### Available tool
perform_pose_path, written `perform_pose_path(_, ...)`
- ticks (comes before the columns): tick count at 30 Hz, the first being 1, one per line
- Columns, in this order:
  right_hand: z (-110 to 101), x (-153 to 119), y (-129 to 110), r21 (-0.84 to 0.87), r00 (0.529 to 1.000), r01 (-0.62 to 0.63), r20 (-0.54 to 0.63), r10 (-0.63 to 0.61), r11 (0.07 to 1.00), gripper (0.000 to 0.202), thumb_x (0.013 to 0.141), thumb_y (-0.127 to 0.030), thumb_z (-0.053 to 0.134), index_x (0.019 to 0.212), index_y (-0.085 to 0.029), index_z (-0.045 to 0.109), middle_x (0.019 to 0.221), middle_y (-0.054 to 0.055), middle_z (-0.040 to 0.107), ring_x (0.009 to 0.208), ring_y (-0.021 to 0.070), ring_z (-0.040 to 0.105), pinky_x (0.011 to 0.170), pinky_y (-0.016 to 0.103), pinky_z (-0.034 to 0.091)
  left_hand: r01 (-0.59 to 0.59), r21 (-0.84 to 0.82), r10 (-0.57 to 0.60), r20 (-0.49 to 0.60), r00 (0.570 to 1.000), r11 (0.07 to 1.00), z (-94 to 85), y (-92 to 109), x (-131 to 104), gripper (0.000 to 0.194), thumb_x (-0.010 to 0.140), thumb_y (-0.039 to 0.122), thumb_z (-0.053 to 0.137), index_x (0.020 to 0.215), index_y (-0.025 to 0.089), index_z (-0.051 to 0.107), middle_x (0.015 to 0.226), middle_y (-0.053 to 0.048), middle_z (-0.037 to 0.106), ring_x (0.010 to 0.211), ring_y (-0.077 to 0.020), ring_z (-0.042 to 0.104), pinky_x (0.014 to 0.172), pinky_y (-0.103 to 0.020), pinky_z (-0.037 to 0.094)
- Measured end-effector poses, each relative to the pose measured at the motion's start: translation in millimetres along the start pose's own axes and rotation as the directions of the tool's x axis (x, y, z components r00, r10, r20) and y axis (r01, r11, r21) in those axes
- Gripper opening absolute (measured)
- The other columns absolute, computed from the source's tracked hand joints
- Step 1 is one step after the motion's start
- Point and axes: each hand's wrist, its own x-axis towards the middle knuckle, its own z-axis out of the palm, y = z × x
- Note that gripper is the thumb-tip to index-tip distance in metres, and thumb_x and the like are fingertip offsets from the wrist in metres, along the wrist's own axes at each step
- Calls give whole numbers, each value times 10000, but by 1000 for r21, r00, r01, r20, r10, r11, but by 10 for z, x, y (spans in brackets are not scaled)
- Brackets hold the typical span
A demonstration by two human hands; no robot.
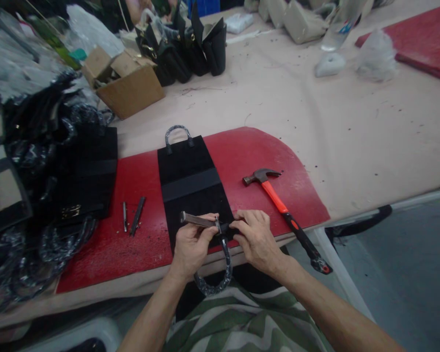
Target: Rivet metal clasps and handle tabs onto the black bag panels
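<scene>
A black bag panel (pixel 190 183) lies on the red mat, with a plastic-wrapped handle (pixel 178 129) at its far end. A second wrapped handle (pixel 227 269) hangs over the table's near edge. My left hand (pixel 191 247) is closed around a metal punch (pixel 197 221), tilted almost flat; its tip is by the near handle's base. My right hand (pixel 258 239) pinches the black end of that handle at the panel's edge; the fingertips partly hide the spot. To the right rests a claw hammer (pixel 275 195) with an orange and black grip.
Two thin metal tools (pixel 137 216) lie left on the red mat (pixel 249 151). A pile of black bag pieces (pixel 91 171) covers the table's left side. Behind stand a cardboard box (pixel 132 90) and several black bags (pixel 214 51). A plastic bottle (pixel 337 34) stands far right.
</scene>
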Motion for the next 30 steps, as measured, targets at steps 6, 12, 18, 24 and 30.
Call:
perform_pose_path(6,22,-21,22,9,1000,1,-13,-1,1000,231,836,-75,605,1029,-197,636,1160,83,603,1072,254,499,913,426,328,-117,133,116,19,993,984,47,-11,8,115,885,208,629,958,173,711,1050,-79,763,981,-210,735,886,-338,611)
perform_pose_path(12,33,-36,37,15,1000,-12,2,12,1000,220,853,-90,599,1038,-204,633,1181,87,597,1087,261,485,922,432,320,-142,208,144,10,990,968,51,-10,17,114,884,198,625,956,176,710,1044,-70,765,968,-203,736,898,-339,602)
perform_pose_path(18,48,-35,52,23,1000,-7,-13,7,1000,218,859,-100,607,1047,-205,633,1181,79,595,1094,257,481,930,431,311,-136,234,136,16,991,963,82,-19,40,143,899,202,606,999,174,704,1057,-74,761,980,-202,729,908,-337,595)
perform_pose_path(24,66,-57,82,14,999,22,-36,-21,1000,199,860,-108,612,1035,-200,631,1164,83,598,1069,260,483,908,427,314,-248,303,245,49,968,920,87,-18,19,123,908,178,589,986,165,683,1032,-76,757,972,-199,726,904,-343,594)
perform_pose_path(30,72,-55,89,22,999,28,-35,-27,999,203,863,-113,603,1042,-202,631,1167,86,596,1066,264,486,904,432,315,-340,364,333,84,939,867,126,-46,25,128,908,152,576,1003,163,660,1039,-80,747,981,-193,724,890,-319,594)
